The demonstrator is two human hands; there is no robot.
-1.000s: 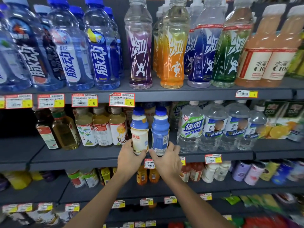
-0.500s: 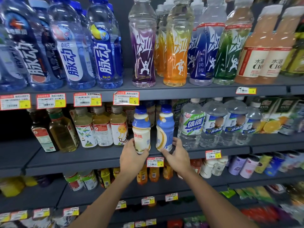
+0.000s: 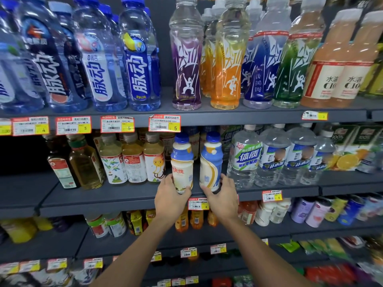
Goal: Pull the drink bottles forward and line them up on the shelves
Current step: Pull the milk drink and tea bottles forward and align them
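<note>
The left milk bottle is cream with a blue shoulder band, red characters and a blue cap; the right milk bottle is blue with a cream swirl and blue cap. The shelf is dark grey. Toward 11 o'clock the price tags are white, red-edged, with yellow squares; at 12 o'clock the purple bottle and orange bottle carry white jagged figures

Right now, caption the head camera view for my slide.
Left hand grips the cream-labelled bottle, right hand the blue-labelled bottle, at the front of the middle shelf.
</note>
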